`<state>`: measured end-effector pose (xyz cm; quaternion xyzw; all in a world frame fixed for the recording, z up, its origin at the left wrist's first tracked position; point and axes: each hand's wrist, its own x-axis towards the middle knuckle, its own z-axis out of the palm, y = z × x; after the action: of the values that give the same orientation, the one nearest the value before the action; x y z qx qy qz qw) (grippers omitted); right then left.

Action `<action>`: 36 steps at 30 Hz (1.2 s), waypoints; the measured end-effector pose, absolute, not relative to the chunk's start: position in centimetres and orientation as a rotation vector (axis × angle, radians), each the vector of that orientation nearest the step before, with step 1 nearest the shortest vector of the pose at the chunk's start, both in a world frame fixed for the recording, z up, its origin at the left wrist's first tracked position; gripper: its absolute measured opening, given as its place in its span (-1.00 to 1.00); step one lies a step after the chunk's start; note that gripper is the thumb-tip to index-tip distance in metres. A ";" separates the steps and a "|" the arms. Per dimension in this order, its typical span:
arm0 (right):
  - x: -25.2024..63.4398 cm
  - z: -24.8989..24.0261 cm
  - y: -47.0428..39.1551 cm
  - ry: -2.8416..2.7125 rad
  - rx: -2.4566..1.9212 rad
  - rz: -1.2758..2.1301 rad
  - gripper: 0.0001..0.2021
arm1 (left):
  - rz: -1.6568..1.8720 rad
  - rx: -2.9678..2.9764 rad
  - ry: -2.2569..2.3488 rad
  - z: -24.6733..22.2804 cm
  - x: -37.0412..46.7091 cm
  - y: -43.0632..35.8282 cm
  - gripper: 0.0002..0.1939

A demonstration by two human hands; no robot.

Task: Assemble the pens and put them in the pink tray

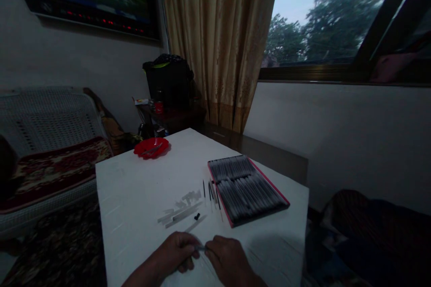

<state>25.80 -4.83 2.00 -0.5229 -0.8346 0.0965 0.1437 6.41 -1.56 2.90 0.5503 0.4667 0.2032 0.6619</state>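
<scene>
- In the head view, we find the slim grey pen-like piece [201,248] between the two hands, low over the white table [134,197].
- Its long axis runs roughly sideways, from one set of fingertips to the other; the left hand [178,250] has one end and the right hand [226,255] the other, so we call neither nearer.
- We see the left thumb and forefinger pinching it, the other fingers curled under; the right thumb and forefinger seem to pinch it too.
- Beyond the hands we see a small black piece [197,216], and farther on, pale strips [182,215]; to the right lies a pink-edged case [269,179] packed with slim rods [251,193], thin dark sticks [210,192] just beside it.
- Both ends of the piece are covered by fingers, so we cannot tell its full length or whether it is one part or two.
- The right hand's back hides most of its fingers, the frame's lower edge cuts off both forearms, and dimness blurs the rods.
</scene>
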 end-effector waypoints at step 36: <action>33.4 7.5 5.0 -1.687 -2.323 -0.079 -0.76 | 0.625 1.130 1.121 0.3 6.1 -0.5 -0.35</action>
<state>33.42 4.98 7.52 -0.8016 -0.5819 -0.0273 0.1344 6.07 -0.54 0.30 0.4985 0.4947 0.2757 0.6563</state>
